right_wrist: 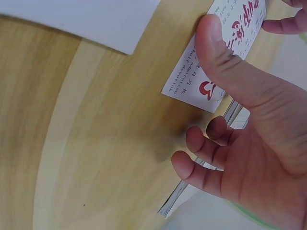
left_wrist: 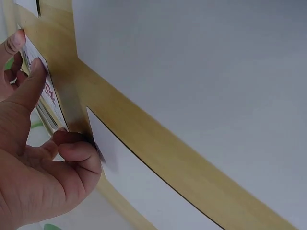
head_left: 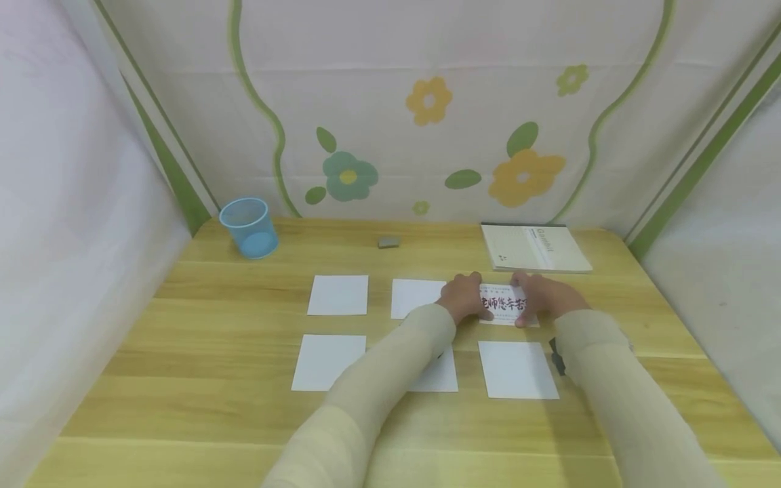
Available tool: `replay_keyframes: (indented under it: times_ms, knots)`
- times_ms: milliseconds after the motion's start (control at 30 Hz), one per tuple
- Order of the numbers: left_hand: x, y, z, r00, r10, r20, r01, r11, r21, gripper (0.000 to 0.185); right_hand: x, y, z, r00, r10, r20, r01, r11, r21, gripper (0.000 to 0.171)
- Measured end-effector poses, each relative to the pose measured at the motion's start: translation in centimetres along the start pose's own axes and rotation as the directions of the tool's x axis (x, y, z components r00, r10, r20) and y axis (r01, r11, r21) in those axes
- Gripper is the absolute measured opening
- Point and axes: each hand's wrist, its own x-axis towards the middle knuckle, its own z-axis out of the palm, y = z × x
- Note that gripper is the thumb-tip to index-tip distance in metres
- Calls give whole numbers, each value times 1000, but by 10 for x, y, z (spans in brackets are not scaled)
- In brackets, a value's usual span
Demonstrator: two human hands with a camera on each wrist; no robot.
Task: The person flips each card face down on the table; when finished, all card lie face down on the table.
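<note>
A white card printed with dark red Chinese characters lies at the right of the back row, its printed face up. My left hand grips its left end, thumb at the near edge and a finger at the far edge. At the right end my right hand holds it likewise, between thumb and index finger. In the right wrist view the thumb overlaps the card's printing, and the other fingers curl loosely beside it. A blank white card is partly behind the left hand.
Several blank white cards, among them one at front right, lie in two rows on the wooden table. The left forearm covers part of the front middle one. Behind stand a blue cup, a small grey block and a notebook.
</note>
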Motion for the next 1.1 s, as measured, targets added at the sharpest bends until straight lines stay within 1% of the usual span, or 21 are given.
replay_keyframes:
  times_ms: [67,200,333,433,500,567,633,700,733,767,833,900,933,967,1033,1067,1100]
  knots:
    - [0,-1,0,1000,6,1,-6,1000,-7,59,2,0,1,999,32,6,-31,999,-7,95]
    - [2,-2,1,1000,-5,4,5,999,-33,63,6,0,0,998,49,26,-49,999,10,97]
    - [2,-3,1,999,-41,11,41,997,-72,68,6,0,-1,998,43,34,-45,998,41,95]
    - [0,-4,-1,997,-73,16,74,991,-112,70,1,1,0,999,51,8,-52,997,58,94]
    - [-2,-4,-3,996,-81,29,84,986,-144,60,-4,2,1,998,60,-14,-59,997,59,93]
    - [-4,-4,-4,994,-97,58,106,977,-186,43,-9,4,3,997,71,-37,-70,997,42,85]
    - [-5,-3,-4,988,-116,105,140,957,-255,30,-14,3,4,997,73,-37,-71,996,46,76]
    - [-6,-1,-3,978,-142,151,187,920,-345,24,-15,1,6,997,62,-36,-60,997,51,64]
    - [-7,0,-3,971,-165,175,222,893,-390,24,-16,1,7,998,57,-31,-55,996,64,59]
    - [-8,2,-2,962,-187,201,259,861,-438,24,-16,0,8,998,55,-26,-53,995,85,55]
    - [-7,4,-1,944,-231,236,324,789,-523,24,-16,-1,9,998,59,-14,-57,990,126,49]
    - [-5,5,1,924,-297,240,381,702,-601,23,-15,-2,10,998,65,-7,-62,981,183,51]
    - [-3,5,1,916,-322,239,398,654,-643,20,-16,-2,10,998,57,-5,-55,974,222,52]
    - [-2,4,1,912,-339,229,398,606,-689,19,-16,-2,9,999,39,-3,-37,965,259,52]
    - [2,4,1,918,-348,191,361,532,-766,17,-17,-3,8,1000,-2,13,-2,937,348,57]
    - [2,5,1,929,-330,168,326,510,-796,18,-18,-5,6,999,-25,23,14,918,397,59]
    - [2,5,1,943,-298,150,288,496,-819,22,-19,-6,5,998,-48,31,29,897,441,61]
